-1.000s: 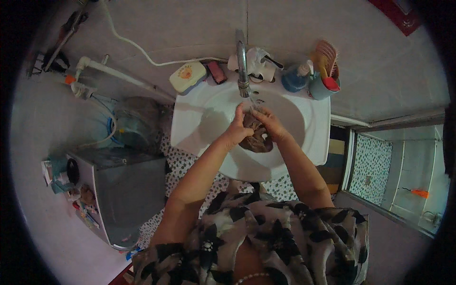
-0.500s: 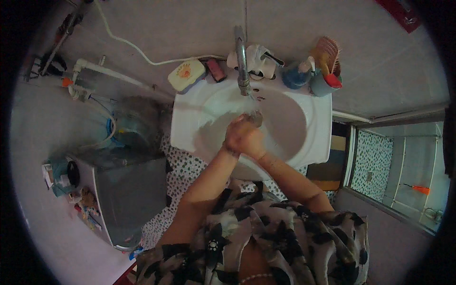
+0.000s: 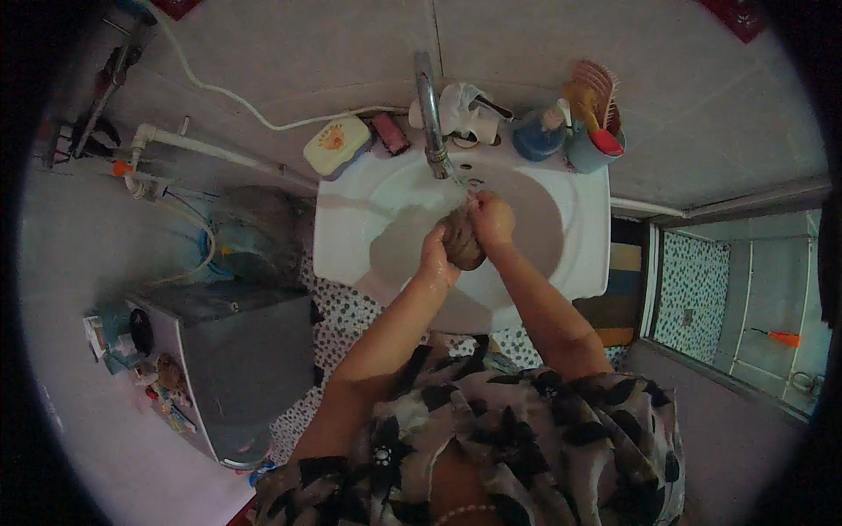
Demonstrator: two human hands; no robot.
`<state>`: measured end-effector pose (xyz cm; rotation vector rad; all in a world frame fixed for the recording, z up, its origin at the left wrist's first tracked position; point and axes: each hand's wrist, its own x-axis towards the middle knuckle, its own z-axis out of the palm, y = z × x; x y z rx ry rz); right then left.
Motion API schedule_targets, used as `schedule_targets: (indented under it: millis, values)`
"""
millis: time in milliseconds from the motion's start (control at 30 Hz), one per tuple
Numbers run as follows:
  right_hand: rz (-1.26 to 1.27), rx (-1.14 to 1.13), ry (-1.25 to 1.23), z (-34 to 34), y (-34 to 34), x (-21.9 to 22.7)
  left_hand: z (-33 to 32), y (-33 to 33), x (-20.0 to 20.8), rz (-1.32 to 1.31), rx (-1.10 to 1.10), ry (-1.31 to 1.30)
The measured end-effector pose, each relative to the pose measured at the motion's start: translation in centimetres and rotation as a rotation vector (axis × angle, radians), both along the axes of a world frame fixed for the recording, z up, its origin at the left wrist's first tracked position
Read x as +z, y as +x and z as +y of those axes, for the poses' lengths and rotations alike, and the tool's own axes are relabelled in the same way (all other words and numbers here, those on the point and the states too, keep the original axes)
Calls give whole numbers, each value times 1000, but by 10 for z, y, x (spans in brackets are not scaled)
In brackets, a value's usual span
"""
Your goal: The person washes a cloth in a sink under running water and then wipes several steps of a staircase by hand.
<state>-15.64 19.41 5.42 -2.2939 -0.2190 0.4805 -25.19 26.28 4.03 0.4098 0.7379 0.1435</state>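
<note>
A soft brown bundle that looks like wet cloth (image 3: 464, 245) is between my hands over the white washbasin (image 3: 344, 230). My left hand (image 3: 436, 253) is closed round its left side. My right hand (image 3: 495, 220) pinches its upper right part, with the fingertips partly hidden. Just above my right hand is the chrome tap (image 3: 430, 118), with a thin stream of water running from its spout onto the bundle. Its exact kind I cannot make out.
Along the basin's back stand a cream soap box (image 3: 337, 147), a pink bar (image 3: 390, 133), a white object (image 3: 469, 114), a blue pump bottle (image 3: 537, 136) and a cup (image 3: 596, 151) with a hairbrush and comb. A grey cabinet (image 3: 241, 377) stands left; a doorway lies right.
My hands were clasped together around the bundle; now they are apart, showing more of it. My right hand has moved up and right, nearer the tap's stream.
</note>
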Motion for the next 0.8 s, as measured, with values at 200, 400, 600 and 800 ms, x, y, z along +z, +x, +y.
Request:
schedule_targets:
  millis: [200, 400, 600, 800]
  values:
    - [-478, 286, 156, 23, -68, 7, 39, -18, -60, -686, -134, -291]
    - [-58, 17, 93, 12, -50, 2, 13, -7, 22, 192, 17, -63]
    - [-129, 120, 124, 16, -56, -7, 22, -11, 21, 169, 31, 20]
    - [1178, -110, 822, -41, 7, -20, 36, -20, 27, -204, -535, 339]
